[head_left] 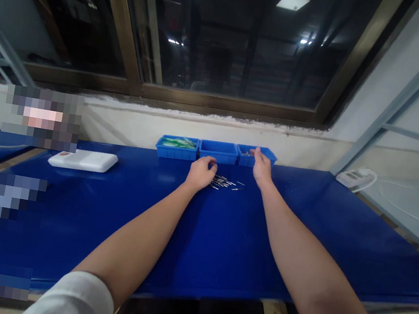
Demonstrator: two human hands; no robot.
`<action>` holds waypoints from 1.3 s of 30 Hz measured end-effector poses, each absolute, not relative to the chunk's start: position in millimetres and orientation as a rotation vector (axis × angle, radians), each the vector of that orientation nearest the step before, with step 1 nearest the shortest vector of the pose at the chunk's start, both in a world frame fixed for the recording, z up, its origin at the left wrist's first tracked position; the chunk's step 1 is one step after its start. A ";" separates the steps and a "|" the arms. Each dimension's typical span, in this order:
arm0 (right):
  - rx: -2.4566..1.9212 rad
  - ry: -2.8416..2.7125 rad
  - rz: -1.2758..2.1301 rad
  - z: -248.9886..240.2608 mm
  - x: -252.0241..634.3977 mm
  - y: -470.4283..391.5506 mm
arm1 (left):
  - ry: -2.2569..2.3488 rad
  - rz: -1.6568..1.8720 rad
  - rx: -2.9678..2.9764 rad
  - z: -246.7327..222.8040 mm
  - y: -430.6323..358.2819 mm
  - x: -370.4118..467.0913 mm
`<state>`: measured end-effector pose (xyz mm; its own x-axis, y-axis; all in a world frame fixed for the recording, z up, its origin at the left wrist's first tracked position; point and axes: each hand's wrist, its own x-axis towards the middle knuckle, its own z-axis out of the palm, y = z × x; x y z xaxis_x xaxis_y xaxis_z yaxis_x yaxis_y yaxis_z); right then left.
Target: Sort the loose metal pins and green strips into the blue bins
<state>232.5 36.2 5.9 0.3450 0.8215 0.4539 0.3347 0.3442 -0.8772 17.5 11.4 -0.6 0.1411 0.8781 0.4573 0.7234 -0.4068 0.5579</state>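
My left hand (201, 173) rests at the left end of a loose pile of thin metal pins (223, 182), its fingers curled. What it holds, if anything, is hidden by the fingers. My right hand (262, 168) is raised at the front of the right blue bin (270, 159), fingertips drawn together over its opening. Anything between those fingertips is too small to make out. Small parts lie inside that bin. The middle blue bin (218, 154) stands beside it, and the left blue bin (176, 152) contains green and clear material.
A white power bank-like box (83, 160) lies on the blue tabletop (214, 249) to the left. At the right edge sits a white power strip (354, 177) with a cable. Behind the bins are a low wall and a window (237, 38). Another person, blurred, is at the left.
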 end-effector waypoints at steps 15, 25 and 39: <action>-1.694 -2.231 0.813 36.1 238.1 10.9 | 1.377 0.252 2.518 6.6 -3.4 10.4; -1.485 -2.126 0.698 9.0 219.8 18.6 | 1.429 0.284 2.537 1.8 -8.8 32.2; -1.362 -1.962 0.644 -4.3 212.2 20.6 | 1.396 0.608 2.519 -2.0 -1.8 32.7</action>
<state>212.2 20.6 -4.3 -0.2442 0.9409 0.2348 0.6187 0.3376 -0.7094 32.7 -1.8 -2.0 0.4700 0.8445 0.2569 0.7632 -0.5350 0.3624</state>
